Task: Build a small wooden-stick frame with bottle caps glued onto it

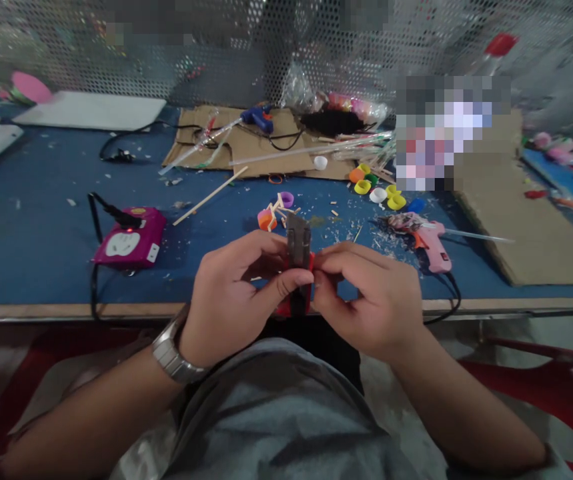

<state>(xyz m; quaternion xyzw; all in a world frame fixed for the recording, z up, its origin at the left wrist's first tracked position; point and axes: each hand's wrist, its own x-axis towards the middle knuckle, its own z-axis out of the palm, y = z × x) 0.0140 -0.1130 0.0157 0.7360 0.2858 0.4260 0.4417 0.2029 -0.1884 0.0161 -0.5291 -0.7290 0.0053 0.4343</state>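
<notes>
Close to the table's front edge, my left hand (239, 290) is wrapped round a hand tool (298, 241) with a dark grey metal head pointing up and a red and black handle. Its exact kind is hard to make out. My right hand (373, 293) is closed in a pinch against the tool's right side; whatever lies between those fingertips is hidden. Just beyond the tool's head are an orange cap (267, 220) and a purple cap (286, 199), with short pieces of wooden stick (277, 207) around them.
A pink glue gun (433, 247) lies to the right, a magenta power box (129, 240) to the left. A wooden stick (211, 196), cardboard (266, 157) and a blue glue gun (259, 120) lie farther back. Several coloured caps (377, 195) sit near a cardboard sheet (541, 213).
</notes>
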